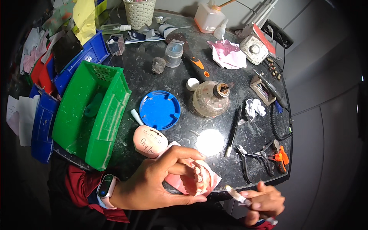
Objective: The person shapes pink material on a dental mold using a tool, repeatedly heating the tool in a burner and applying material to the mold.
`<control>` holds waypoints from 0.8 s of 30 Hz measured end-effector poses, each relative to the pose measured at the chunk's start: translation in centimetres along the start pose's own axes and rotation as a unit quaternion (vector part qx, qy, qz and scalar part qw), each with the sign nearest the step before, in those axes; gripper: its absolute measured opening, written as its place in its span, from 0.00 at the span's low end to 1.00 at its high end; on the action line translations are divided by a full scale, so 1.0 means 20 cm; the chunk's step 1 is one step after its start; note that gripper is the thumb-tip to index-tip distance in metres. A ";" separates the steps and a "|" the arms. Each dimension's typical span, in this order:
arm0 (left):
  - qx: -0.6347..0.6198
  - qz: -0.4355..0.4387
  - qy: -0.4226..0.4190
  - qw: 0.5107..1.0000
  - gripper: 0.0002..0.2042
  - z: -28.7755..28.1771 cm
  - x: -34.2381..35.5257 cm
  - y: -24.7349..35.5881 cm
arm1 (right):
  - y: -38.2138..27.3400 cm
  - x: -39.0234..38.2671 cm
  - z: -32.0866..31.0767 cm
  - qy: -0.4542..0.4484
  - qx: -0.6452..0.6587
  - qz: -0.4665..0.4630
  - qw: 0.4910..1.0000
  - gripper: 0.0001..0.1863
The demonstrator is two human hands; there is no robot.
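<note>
Model of pale teeth (pixel 198 178) at the near edge of the black bench (pixel 184 138), which I, working remotely, hold pinched in my left hand (pixel 149 184), my right hand (pixel 267 201), farther right, gripping a slim tool (pixel 237 194).

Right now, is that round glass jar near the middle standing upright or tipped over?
Upright: the glass jar stands on the black table with its neck on top, something dark showing in the opening.
</note>
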State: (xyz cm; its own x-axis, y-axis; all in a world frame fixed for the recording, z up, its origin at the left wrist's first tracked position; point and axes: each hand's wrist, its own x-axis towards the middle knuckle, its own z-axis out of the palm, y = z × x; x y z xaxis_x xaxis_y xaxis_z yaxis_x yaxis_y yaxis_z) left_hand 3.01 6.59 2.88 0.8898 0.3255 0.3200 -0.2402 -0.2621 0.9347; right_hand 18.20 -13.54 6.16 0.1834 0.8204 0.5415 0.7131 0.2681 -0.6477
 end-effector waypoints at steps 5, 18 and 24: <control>-0.038 -0.091 0.005 0.995 0.34 -0.01 -0.02 0.00 | 0.14 -0.38 0.20 0.056 -0.092 -0.023 0.994 0.12; 0.066 -0.117 -0.072 0.988 0.33 -0.01 0.01 -0.03 | 0.15 -0.64 0.36 0.104 -0.185 0.008 0.977 0.09; 0.081 -0.151 -0.087 0.981 0.33 -0.01 0.01 -0.02 | 0.13 -0.61 0.38 0.112 -0.201 0.031 0.973 0.07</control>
State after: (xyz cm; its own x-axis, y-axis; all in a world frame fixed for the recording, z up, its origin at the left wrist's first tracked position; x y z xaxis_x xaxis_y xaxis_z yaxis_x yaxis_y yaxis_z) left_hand 3.17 6.96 2.60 0.9671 0.2541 -0.0131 0.0978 -0.3237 0.9411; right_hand 12.72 -19.09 -6.22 0.3442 0.6867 0.6403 0.8949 -0.0337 -0.4449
